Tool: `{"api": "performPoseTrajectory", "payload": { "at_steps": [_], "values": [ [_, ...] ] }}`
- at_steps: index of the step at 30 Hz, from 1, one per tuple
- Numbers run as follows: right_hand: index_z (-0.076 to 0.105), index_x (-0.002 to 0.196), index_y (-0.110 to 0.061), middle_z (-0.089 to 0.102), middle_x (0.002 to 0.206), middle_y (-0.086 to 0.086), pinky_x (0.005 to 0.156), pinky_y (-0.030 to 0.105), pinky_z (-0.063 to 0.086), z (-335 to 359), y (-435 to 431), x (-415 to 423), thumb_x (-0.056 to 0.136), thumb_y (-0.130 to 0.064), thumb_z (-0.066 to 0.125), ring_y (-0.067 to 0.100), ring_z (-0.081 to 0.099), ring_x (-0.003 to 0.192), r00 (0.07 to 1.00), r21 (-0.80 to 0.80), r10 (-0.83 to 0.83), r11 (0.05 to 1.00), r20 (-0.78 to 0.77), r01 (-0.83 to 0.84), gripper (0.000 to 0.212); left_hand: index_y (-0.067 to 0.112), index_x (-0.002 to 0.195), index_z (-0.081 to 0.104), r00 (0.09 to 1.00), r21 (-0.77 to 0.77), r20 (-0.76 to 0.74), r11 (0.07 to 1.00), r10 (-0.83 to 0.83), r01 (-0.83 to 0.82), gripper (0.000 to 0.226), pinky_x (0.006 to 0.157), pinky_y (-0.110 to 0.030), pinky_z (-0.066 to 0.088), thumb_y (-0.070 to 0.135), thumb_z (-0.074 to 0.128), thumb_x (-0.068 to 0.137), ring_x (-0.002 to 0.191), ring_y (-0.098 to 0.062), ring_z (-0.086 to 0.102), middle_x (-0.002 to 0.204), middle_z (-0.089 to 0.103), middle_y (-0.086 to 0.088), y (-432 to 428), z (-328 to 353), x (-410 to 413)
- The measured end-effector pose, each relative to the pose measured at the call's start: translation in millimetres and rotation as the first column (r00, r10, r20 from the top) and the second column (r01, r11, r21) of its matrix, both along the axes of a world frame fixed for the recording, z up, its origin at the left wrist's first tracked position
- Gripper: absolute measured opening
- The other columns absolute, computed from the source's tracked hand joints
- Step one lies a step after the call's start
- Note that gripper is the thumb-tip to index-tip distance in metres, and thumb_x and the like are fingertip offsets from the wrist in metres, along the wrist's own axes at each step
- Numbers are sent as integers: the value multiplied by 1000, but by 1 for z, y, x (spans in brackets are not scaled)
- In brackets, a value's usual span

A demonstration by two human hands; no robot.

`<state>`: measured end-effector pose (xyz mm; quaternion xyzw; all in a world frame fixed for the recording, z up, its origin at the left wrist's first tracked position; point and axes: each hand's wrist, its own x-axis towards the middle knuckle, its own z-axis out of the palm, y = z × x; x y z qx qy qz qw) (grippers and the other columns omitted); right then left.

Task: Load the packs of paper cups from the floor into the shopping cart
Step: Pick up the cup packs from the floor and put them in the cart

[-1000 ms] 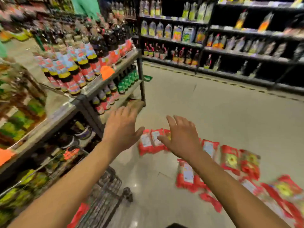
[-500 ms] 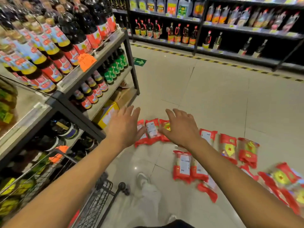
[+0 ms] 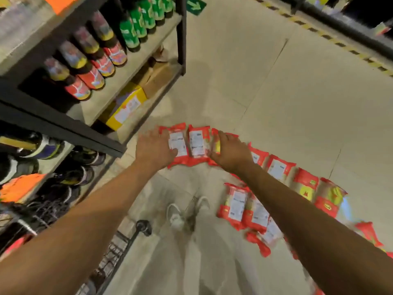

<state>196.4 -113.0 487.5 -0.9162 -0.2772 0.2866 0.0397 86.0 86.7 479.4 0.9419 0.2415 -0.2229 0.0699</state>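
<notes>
Three red plastic-wrapped packs of paper cups with white labels point(image 3: 189, 143) lie side by side on the pale tiled floor point(image 3: 276, 99), long axes pointing away from the person. The left hand point(image 3: 156, 149) and right hand point(image 3: 230, 153) flank the row, equally near, fingers point(image 3: 222, 138) straight and slightly spread, resting on the outer packs, not curled round them. A squeeze inward seems next. The black wire shopping cart point(image 3: 116, 250) stands low left.
</notes>
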Motion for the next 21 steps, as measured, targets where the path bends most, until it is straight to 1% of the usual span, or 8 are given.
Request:
{"api": "performPoseTrajectory", "payload": {
  "at_steps": [3, 5, 7, 10, 13, 16, 19, 21],
  "values": [
    [15, 158, -12, 33, 158, 21, 104, 49, 43, -106, 23, 37, 91, -52, 59, 40, 45, 135, 991, -7, -22, 1000, -129, 21, 89, 11, 152, 35, 998, -33, -41, 999, 36, -37, 77, 101, -43, 41, 57, 53, 93, 131, -37, 48, 150, 47, -15, 20, -92, 26],
    [14, 159, -13, 38, 155, 22, 103, 47, 45, -183, 33, 61, 89, -48, 65, 41, 51, 130, 959, -10, -120, 993, -255, 121, 93, 10, 154, 31, 994, -69, -77, 994, 75, -80, 81, 99, -43, 41, 59, 49, 92, 129, -37, 48, 148, 47, -16, 29, -160, 38],
    [17, 158, -10, 45, 151, 21, 106, 40, 43, -259, 43, 84, 89, -41, 70, 37, 51, 132, 904, 3, -235, 968, -358, 252, 92, 10, 156, 29, 988, -91, -79, 986, 133, -140, 84, 100, -44, 41, 61, 44, 91, 130, -38, 49, 148, 47, -16, 40, -233, 53],
    [29, 155, -10, 53, 146, 16, 103, 31, 41, -371, 44, 113, 86, -33, 75, 31, 51, 132, 823, -10, -360, 918, -439, 397, 85, 15, 157, 29, 947, -214, -123, 924, 297, -318, 82, 103, -46, 42, 57, 57, 92, 130, -39, 49, 146, 48, -17, 50, -344, 72],
    [34, 151, -10, 57, 133, 4, 98, 30, 43, -473, 41, 134, 84, -26, 78, 24, 54, 126, 800, 38, -388, 891, -457, 453, 82, 17, 153, 37, 843, -377, -168, 756, 511, -534, 87, 102, -45, 47, 56, 71, 82, 124, -39, 54, 135, 55, -18, 55, -453, 77],
    [27, 150, 0, 48, 125, 0, 89, 25, 44, -552, 43, 149, 84, -8, 78, 13, 47, 113, 770, 108, -402, 851, -496, 513, 84, 6, 136, 52, 666, -511, -188, 507, 722, -694, 94, 99, -45, 53, 54, 82, 62, 114, -35, 63, 127, 62, -13, 66, -545, 79],
    [33, 142, -21, 60, 115, -8, 83, 30, 53, -614, 48, 158, 74, -21, 86, 13, 61, 99, 722, 128, -453, 796, -522, 592, 87, 10, 108, 63, 480, -618, -187, 277, 857, -736, 69, 91, -44, 60, 41, 92, 54, 96, -29, 73, 111, 73, -9, 75, -616, 78],
    [43, 128, -18, 66, 108, -9, 88, 32, 54, -649, 47, 160, 71, -27, 89, 14, 66, 97, 728, 124, -440, 807, -526, 578, 75, 6, 104, 68, 386, -660, -213, 159, 898, -734, 70, 86, -45, 62, 36, 95, 47, 90, -29, 76, 107, 77, -11, 79, -643, 75]
  ]
}}
